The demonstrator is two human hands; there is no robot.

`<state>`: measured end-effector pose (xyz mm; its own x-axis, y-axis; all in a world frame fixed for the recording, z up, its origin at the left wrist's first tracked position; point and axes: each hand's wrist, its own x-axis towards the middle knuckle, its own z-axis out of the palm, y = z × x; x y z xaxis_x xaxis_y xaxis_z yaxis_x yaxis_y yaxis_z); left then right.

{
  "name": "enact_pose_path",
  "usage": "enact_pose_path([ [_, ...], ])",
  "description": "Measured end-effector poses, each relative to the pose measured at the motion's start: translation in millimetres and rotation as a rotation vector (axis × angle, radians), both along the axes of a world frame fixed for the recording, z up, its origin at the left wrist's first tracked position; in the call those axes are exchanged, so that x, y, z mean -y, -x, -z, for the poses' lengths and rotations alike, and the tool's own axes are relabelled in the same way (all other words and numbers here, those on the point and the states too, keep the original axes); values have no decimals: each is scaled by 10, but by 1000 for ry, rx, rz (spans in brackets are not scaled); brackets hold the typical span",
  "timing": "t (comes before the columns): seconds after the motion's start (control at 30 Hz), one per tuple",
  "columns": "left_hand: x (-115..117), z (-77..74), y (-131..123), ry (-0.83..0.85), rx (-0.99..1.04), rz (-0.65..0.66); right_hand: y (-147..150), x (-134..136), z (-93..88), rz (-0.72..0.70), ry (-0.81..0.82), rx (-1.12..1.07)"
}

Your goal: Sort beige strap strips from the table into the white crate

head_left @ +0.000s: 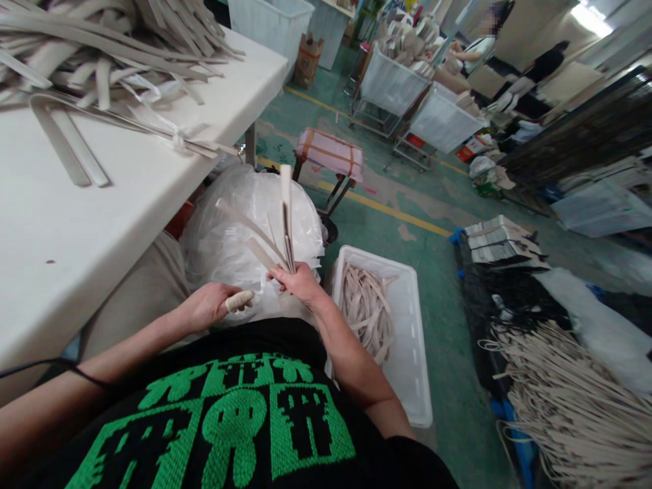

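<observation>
Fingers of the right hand (300,282) are clamping tightly around the lower ends of a small bundle of beige strips (286,217), which is standing nearly upright from the fist while two or three of its strips are fanning out to the left. The left hand (206,307) is resting just beside it over the lap, half curled and gripping nothing visible, with one taped finger (239,300) pointing toward the bundle. Behind both hands a clear plastic bag (224,224) is bulging up beside the white table (76,231), on which a loose heap of strips (102,47) is lying. To the right, on the floor, a white crate (412,353) is holding further strips (367,312). Risk assessment: the bundle is being pinched at one end only, so the fanning strips are likely to slip out and drop onto the bag or onto the floor beside the crate if the grip loosens. The taped finger is probably giving less feel, making a fumbled pick of a single strip more likely.
</observation>
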<state>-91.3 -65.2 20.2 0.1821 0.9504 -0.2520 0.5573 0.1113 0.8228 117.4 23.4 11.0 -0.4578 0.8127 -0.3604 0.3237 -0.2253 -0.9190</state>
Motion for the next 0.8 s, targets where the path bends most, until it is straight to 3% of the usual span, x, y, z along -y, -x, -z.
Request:
enact_pose_path([
  [0.17,-101,44,-113,345,348,-49,-7,-22,-107,16,-64,-31],
  [0.47,-92,213,-353,568,734,-224,65,-28,-11,37,-97,-14],
  [0.67,-176,192,-315,671,938,-538,-221,32,-60,189,-33,-76],
  [0.8,-264,133,-322,677,1052,-703,-498,281,-104,106,110,-144],
])
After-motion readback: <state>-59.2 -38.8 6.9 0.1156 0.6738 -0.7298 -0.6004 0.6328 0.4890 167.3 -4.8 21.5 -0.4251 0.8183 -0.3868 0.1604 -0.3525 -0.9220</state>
